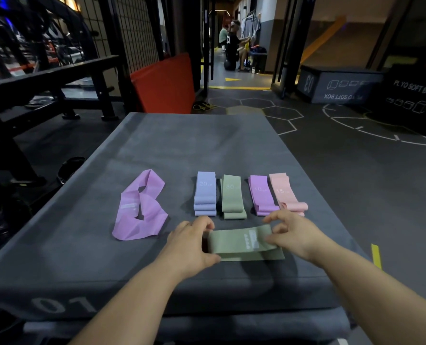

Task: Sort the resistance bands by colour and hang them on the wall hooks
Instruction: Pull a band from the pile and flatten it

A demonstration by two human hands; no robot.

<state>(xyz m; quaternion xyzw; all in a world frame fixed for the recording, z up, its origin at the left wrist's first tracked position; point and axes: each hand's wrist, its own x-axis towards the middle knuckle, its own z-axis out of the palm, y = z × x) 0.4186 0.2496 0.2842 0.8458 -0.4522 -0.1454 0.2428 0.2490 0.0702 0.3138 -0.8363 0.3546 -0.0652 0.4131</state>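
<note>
Head: flat, matte green band [241,244]

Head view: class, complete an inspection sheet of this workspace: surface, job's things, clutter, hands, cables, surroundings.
Surface: grey box top, marked 01 on its near side.
Job's things: four folded stacks in a row: blue stack marked 20, green stack marked 30, purple stack marked 10, pink stack marked 15. A green band lies nearer, and a loose purple band lies unfolded at left. No wall hooks seen.
Clutter: nothing seen.
Hands: left hand and right hand each grip an end of the green band.
Cables: yellow cord on the floor beyond the box.
Surroundings: red mat, plyo boxes, people far off.
</note>
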